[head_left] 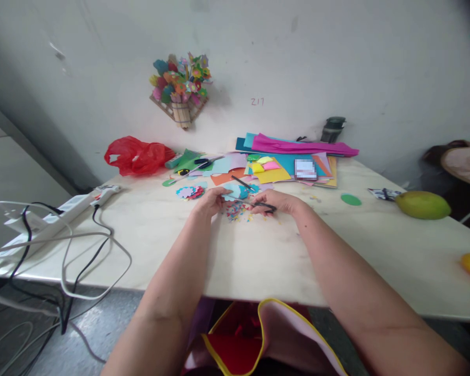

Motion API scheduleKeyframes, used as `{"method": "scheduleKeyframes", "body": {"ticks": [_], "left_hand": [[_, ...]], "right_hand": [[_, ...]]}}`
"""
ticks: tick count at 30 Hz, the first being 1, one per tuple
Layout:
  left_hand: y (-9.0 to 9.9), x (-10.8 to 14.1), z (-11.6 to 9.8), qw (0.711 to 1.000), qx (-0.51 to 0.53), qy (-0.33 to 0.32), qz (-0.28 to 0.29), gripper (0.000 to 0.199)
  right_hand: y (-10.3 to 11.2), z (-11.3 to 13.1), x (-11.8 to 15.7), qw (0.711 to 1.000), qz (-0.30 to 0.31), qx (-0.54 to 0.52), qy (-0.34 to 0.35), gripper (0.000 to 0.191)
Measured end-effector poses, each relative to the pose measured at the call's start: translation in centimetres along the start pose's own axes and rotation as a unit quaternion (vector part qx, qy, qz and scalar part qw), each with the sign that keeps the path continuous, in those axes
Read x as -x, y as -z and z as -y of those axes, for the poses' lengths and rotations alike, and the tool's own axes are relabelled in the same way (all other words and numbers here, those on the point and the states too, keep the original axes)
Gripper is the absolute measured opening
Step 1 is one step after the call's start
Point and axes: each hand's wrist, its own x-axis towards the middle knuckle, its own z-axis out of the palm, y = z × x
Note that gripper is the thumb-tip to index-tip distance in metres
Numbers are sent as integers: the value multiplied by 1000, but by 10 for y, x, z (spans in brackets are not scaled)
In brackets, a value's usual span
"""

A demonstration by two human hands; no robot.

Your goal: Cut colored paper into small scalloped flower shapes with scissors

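My left hand (213,200) pinches a piece of light blue paper (231,192) over the middle of the table. From the right, my right hand (272,200) grips a pair of scissors (264,206) by the dark handles, the blades pointing left toward the paper. Below both hands lies a scatter of small coloured paper scraps (237,211). Left of my left hand rests a pile of scalloped paper flowers (190,192) in red, blue and lilac. A dark pencil-like stick (241,182) lies just beyond the paper, near more blue cut pieces (251,191).
Behind sit coloured paper sheets (280,172), a second pair of scissors (204,162), a red plastic bag (137,155) and a dark bottle (332,129). A power strip (50,224) with loose cables is at left. A green mango-like fruit (423,204) and green paper oval (351,199) lie at right.
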Motion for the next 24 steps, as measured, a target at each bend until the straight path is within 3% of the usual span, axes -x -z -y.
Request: {"method": "scheduleKeyframes", "body": {"ticks": [24], "left_hand": [[1,-2,0,1000,-16,-15,12,15]], "right_hand": [[-3,0,-2,1000,-16,-10,17,34]]}}
